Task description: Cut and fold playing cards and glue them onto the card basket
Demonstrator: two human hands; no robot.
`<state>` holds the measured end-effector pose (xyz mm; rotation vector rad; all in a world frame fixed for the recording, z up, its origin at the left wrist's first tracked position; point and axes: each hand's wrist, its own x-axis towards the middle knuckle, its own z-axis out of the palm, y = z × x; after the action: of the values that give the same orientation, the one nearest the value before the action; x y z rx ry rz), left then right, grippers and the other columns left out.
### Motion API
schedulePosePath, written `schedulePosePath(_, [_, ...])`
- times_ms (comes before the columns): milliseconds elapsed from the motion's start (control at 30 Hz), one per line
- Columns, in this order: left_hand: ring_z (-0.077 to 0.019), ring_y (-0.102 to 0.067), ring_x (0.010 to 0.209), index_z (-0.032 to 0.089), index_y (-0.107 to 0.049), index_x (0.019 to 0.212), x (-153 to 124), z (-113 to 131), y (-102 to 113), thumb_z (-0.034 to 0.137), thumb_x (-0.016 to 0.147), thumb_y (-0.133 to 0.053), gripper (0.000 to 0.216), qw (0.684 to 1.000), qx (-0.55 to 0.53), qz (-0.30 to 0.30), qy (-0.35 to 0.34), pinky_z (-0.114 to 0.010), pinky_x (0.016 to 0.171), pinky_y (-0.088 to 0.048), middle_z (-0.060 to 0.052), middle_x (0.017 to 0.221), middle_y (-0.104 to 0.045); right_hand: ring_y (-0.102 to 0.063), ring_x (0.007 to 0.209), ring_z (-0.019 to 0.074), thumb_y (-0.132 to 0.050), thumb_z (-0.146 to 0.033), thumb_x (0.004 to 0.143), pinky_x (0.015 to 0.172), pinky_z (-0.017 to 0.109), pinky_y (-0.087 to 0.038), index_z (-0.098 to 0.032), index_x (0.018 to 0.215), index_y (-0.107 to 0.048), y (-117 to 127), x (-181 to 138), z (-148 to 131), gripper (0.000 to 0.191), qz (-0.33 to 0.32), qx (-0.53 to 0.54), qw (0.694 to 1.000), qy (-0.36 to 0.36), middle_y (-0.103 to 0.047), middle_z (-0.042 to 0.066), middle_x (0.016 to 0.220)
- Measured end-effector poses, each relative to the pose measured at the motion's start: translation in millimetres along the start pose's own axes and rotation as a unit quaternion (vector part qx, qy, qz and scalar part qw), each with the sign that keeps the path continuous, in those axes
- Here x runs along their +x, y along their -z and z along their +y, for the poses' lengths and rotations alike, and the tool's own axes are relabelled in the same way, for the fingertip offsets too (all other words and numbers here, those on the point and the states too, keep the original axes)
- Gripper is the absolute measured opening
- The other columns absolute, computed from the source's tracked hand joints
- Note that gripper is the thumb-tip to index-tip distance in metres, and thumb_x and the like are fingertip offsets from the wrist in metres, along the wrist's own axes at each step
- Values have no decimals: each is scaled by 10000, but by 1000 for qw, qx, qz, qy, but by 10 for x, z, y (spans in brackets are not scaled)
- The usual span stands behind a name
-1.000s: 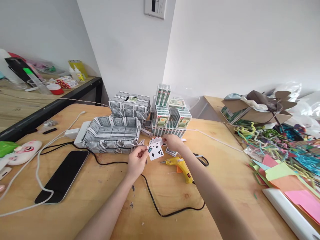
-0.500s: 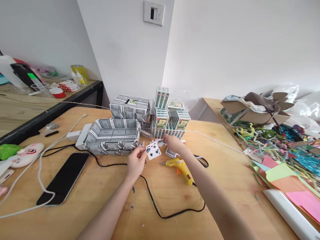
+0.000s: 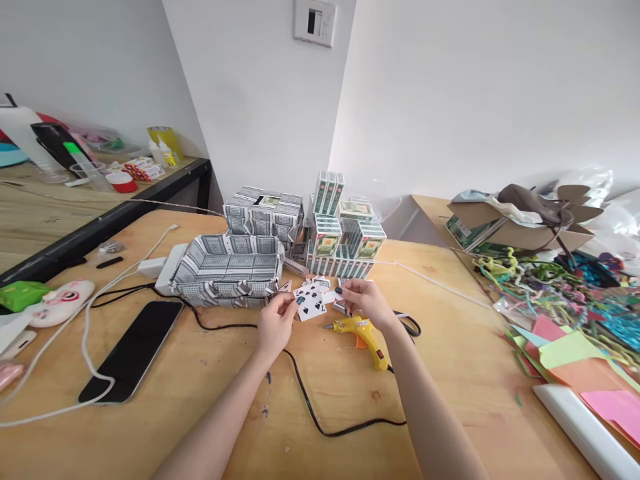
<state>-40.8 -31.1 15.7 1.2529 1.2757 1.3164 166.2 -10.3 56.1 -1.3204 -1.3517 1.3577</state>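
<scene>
My left hand [image 3: 275, 325] pinches a spade playing card [image 3: 310, 303] by its left edge, face up above the wooden table [image 3: 210, 400]. My right hand [image 3: 365, 301] is just to the right of it, fingers closed on a small white card [image 3: 330, 296]. More loose cards [image 3: 314, 283] lie just behind the two hands. A yellow glue gun [image 3: 364, 331] lies on the table under my right wrist. A tray built from card backs [image 3: 227, 270] stands to the left of my hands.
Stacked card boxes [image 3: 345, 243] and a second card-built block [image 3: 264, 211] stand behind. A black cable [image 3: 305, 400] loops across the table. A phone [image 3: 133, 350] on a white cord lies at left. Coloured paper [image 3: 575, 353] and pipe cleaners [image 3: 550, 283] crowd the right side.
My right hand has drawn back from the loose cards toward the spade card, now with a small card in its fingers. My left hand has stayed put with its card.
</scene>
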Motion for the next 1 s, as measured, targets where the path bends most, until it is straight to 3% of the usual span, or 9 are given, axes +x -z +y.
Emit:
schedulePosePath(100, [-134, -594, 579, 163, -587, 762, -28, 49, -18, 302, 717, -582, 146, 1000, -17, -16, 6, -232, 536, -479, -11, 679, -633, -505, 378, 96, -632, -432, 674, 368, 205, -384, -167, 722, -530, -110, -107, 23, 288, -35, 58, 997, -30, -586, -20, 532])
schedulePosePath(267, [-153, -623, 716, 154, -586, 771, -44, 89, -48, 289, 675, -626, 170, 997, -76, -19, 20, -263, 657, -512, -25, 756, -645, -500, 393, 86, -644, -443, 665, 357, 190, -383, -158, 786, -551, -180, -145, 6, 323, -7, 72, 997, -26, -548, -40, 528])
schedulePosePath(533, [-177, -636, 750, 145, -560, 843, -40, 61, -71, 344, 622, -687, 323, 979, -180, -45, 82, -285, 657, -514, -66, 814, -674, -476, 401, 76, -644, -402, 663, 362, 185, -369, -165, 811, -535, -249, -158, 76, 299, 26, 117, 993, -12, -531, -47, 544])
schedulePosePath(800, [-177, -629, 734, 143, -652, 864, -65, 88, -86, 325, 601, -707, 325, 977, -189, -47, 90, -297, 670, -515, -54, 818, -683, -412, 365, 63, -598, -399, 682, 364, 187, -336, -173, 759, -514, -285, -133, 101, 253, 76, 54, 995, 26, -510, -56, 496])
schedulePosePath(1000, [-220, -618, 896, 149, -643, 814, -70, 160, -76, 255, 637, -650, 207, 953, -258, -111, 111, -329, 744, -499, -86, 977, -669, -402, 361, 65, -563, -369, 709, 371, 190, -331, -179, 732, -495, -327, -143, 67, 204, 77, 12, 996, 41, -494, -59, 482])
